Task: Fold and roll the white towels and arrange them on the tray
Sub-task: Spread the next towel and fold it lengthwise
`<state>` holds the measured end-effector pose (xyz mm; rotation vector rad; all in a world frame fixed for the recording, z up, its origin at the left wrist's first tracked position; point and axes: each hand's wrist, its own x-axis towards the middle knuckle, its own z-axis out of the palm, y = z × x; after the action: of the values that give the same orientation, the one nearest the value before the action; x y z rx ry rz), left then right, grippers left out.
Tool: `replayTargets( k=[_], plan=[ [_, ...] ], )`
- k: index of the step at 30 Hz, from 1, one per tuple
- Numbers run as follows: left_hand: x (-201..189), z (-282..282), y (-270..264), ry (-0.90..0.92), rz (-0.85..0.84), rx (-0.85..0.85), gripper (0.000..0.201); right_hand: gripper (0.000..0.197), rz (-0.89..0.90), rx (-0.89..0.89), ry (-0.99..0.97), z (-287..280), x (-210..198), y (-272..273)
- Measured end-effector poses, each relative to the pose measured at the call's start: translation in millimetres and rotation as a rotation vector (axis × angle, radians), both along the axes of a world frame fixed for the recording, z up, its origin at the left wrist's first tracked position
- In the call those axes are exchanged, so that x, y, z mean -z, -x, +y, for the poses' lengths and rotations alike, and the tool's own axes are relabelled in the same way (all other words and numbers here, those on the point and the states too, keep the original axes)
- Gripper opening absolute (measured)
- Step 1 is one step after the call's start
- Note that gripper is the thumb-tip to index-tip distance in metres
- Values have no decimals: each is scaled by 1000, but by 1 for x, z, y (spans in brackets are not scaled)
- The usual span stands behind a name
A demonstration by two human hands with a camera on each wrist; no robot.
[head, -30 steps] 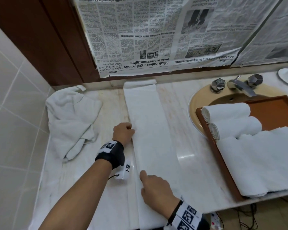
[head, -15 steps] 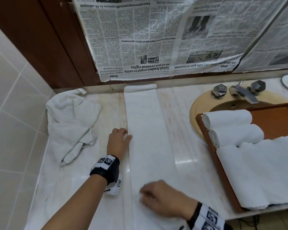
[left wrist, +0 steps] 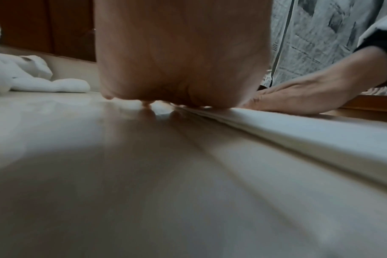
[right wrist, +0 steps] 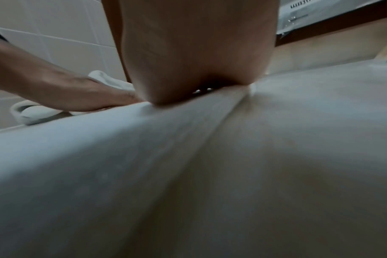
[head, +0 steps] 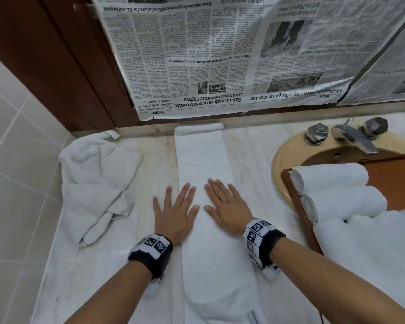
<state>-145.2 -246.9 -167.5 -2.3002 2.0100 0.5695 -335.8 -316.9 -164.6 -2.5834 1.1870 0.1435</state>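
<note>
A long white towel [head: 204, 155], folded into a narrow strip, lies on the marble counter from the back wall to the front edge. Both hands press flat on its middle with straight, spread fingers. My left hand [head: 175, 211] lies half on the strip's left edge and half on the counter. My right hand [head: 225, 204] rests wholly on the strip. The wrist views show each palm [left wrist: 183, 52] [right wrist: 199, 48] down on the towel [left wrist: 298, 129] [right wrist: 99, 165]. Two rolled towels [head: 330, 176] [head: 344, 202] lie on the brown tray [head: 295, 202] over the sink. A flat folded towel [head: 369, 258] covers the tray's near part.
A crumpled white towel [head: 96, 183] lies on the counter at the left by the tiled wall. The beige sink [head: 285, 153] with a chrome tap [head: 353, 139] sits at the right. Newspaper [head: 220, 54] covers the mirror behind.
Both hands have gone from curled at the strip's left edge and near end to flat, side by side on its middle. The camera has tilted down.
</note>
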Motion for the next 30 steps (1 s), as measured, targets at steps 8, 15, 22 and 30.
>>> replayTargets(
  k=[8,15,22,30],
  plan=[
    [-7,-55,-12,-55,-8,-31,61,72,38,71,-32,-62,1,-14],
    [-5,-100,-18,-73,18,-96,61,62,62,84,-12,-115,-3,-25],
    [-8,-127,-23,-85,45,-125,63,57,57,177,18,-132,-2,-33],
    [-23,-51,-1,-77,151,-56,59,75,-30,71,-45,-30,-9,4]
  ],
)
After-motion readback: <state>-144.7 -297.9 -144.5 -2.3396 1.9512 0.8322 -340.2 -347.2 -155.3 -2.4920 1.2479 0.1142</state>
